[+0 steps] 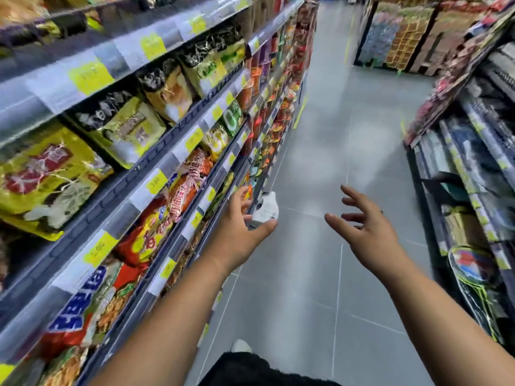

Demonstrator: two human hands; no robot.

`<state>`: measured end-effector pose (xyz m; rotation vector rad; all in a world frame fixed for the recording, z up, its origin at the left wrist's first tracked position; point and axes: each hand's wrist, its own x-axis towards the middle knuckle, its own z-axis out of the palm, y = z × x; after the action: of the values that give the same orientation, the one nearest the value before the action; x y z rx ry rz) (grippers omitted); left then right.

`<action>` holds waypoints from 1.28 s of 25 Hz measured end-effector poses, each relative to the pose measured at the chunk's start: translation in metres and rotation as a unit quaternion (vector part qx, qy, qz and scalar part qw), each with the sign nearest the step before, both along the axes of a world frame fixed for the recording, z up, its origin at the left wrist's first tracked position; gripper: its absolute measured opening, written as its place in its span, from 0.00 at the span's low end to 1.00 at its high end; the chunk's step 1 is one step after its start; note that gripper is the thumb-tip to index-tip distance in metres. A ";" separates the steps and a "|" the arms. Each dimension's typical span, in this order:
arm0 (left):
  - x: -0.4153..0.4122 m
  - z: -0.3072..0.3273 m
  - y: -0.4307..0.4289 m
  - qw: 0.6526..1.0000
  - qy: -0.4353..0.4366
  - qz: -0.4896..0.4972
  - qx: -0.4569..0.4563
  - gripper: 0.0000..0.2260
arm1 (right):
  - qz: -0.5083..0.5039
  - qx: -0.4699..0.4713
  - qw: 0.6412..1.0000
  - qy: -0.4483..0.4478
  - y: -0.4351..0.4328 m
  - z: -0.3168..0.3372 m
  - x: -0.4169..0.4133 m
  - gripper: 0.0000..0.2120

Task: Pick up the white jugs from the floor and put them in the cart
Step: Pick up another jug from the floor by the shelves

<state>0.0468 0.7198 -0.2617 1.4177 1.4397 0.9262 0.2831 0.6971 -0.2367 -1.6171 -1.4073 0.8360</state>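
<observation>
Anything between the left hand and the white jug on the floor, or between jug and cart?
Nothing visible. The white jug stands on bare floor beside the shelving, just past the open left hand. No cart is in view, so that path cannot be judged.

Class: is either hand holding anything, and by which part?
Nothing appears held. The left hand and right hand reach forward open; the white jug seems to stand on the floor beyond the left hand.
</observation>
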 end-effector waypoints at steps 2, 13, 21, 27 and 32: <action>0.006 -0.008 0.056 1.000 -0.001 -0.015 -0.015 0.38 | -0.009 -0.011 1.000 0.002 0.045 -0.006 0.003 0.28; 0.049 -0.054 0.268 0.997 0.009 0.001 -0.082 0.38 | 0.020 -0.066 0.998 -0.012 0.267 -0.052 0.043 0.30; 0.127 -0.103 0.387 0.982 -0.018 0.122 -0.146 0.38 | 0.191 -0.118 0.972 -0.064 0.450 -0.090 0.116 0.33; 0.147 -0.134 0.453 0.966 0.001 0.178 -0.189 0.39 | 0.230 -0.153 0.959 -0.060 0.563 -0.120 0.138 0.32; 0.150 -0.199 0.533 0.955 0.020 0.203 -0.214 0.42 | 0.224 -0.166 0.959 -0.058 0.643 -0.186 0.128 0.32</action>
<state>0.1966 1.2529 -0.4610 0.8390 1.8715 0.7668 0.4110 1.3399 -0.4232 -1.6326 -1.8320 1.3150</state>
